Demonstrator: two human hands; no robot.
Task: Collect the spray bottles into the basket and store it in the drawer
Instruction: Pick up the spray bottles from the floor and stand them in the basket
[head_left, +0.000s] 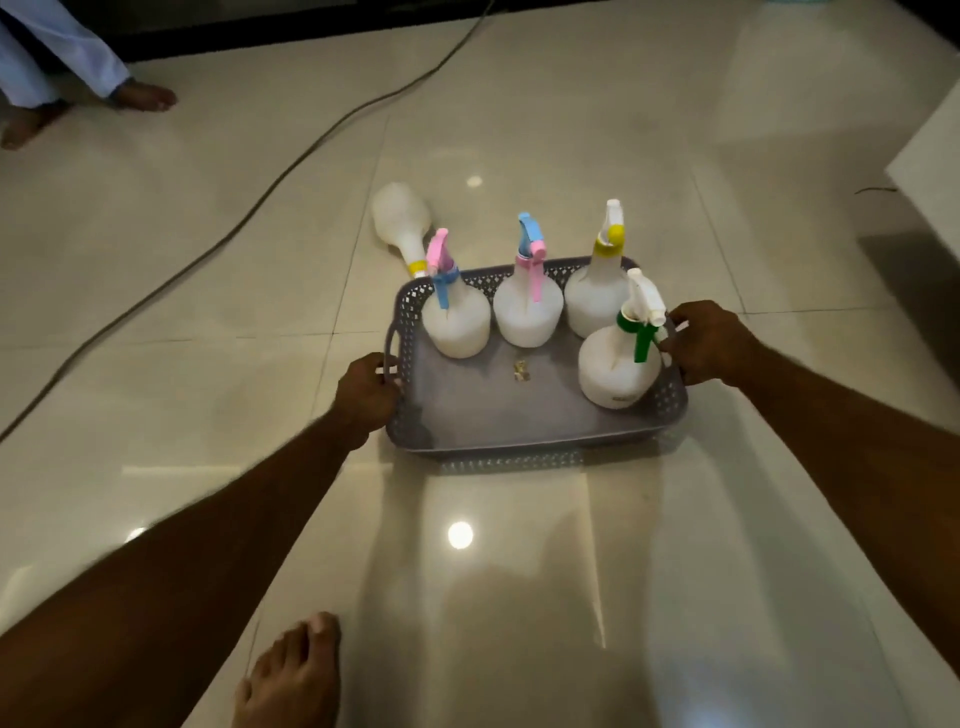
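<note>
A grey perforated basket (498, 415) sits on the tiled floor. Several white spray bottles stand upright in it: one with a pink and blue head (457, 322), one with a blue and pink head (527, 306), one with a yellow collar (597, 296) and one with a green trigger (618, 364). Another white bottle with a yellow collar (402, 218) lies on its side on the floor just behind the basket's far left corner. My left hand (366, 392) grips the basket's left handle. My right hand (709, 343) grips its right rim.
A long cable (270, 187) runs across the floor from the top to the left edge. Another person's bare feet (140, 96) stand at the top left. A white furniture corner (930, 171) juts in at the right. My own foot (296, 670) is at the bottom.
</note>
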